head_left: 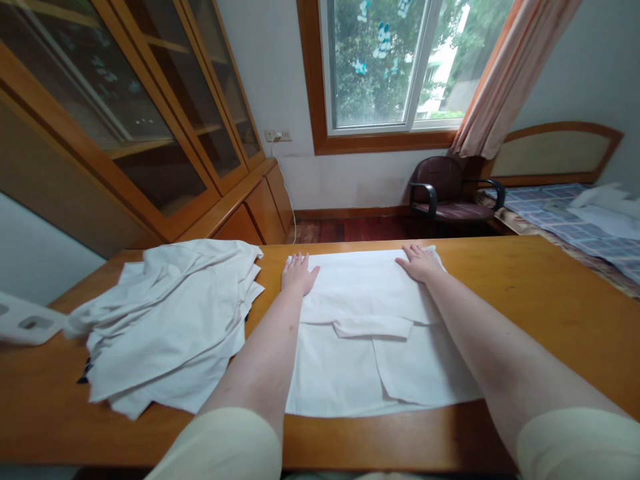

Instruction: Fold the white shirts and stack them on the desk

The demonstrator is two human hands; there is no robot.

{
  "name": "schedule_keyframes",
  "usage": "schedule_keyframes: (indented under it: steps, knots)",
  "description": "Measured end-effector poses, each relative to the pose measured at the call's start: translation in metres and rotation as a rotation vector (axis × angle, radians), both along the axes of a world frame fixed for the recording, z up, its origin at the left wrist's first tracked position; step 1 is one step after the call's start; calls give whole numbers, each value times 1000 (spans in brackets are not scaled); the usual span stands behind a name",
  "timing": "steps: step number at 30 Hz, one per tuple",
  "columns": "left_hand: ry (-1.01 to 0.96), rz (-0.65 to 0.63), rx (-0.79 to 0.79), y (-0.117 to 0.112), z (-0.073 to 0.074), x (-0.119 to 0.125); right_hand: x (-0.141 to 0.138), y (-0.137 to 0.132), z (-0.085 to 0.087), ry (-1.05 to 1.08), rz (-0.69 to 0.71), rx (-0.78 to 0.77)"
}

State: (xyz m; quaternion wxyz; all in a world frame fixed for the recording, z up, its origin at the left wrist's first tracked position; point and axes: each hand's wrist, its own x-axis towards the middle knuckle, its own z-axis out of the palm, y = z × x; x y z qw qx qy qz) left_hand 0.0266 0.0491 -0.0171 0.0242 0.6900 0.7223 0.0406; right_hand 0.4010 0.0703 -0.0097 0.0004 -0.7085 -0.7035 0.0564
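1. White garment [335,373], folded, laid flat mid-way along the wooden table [540,300].
2. White cloth pile [175,327], rumpled, on the table's left part.
3. My left hand [299,273] and my right hand [419,263]: palms down, fingers extended, on the garment, near the table's far edge.
4. Maroon armchair [440,187], beyond the table.

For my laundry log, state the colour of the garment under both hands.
White; the garment shows best in the head view.
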Motion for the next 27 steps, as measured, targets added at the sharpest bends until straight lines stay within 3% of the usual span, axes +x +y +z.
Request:
schedule_keyframes:
  steps: [5, 11, 15, 17, 23, 27]
  knots:
    - [-5, 3, 6, -1, 2, 1, 35, -2, -1, 17, -115, -22]
    - [-10, 29, 36, -2, 3, 2, 45, -5, -6, 78, -173, 35]
    - [-29, 344, 159, -4, 5, 2, 46, -8, -7, 140, -369, 141]
    - [-56, 442, 170, -4, 5, 1, 47, -8, -8, 145, -467, 192]
    - [-135, 435, 176, -1, 5, -2, 49, -9, -7, 172, -381, 193]
    - [-247, 442, 209, -1, 9, -4, 53, -14, -2, 317, -394, 242]
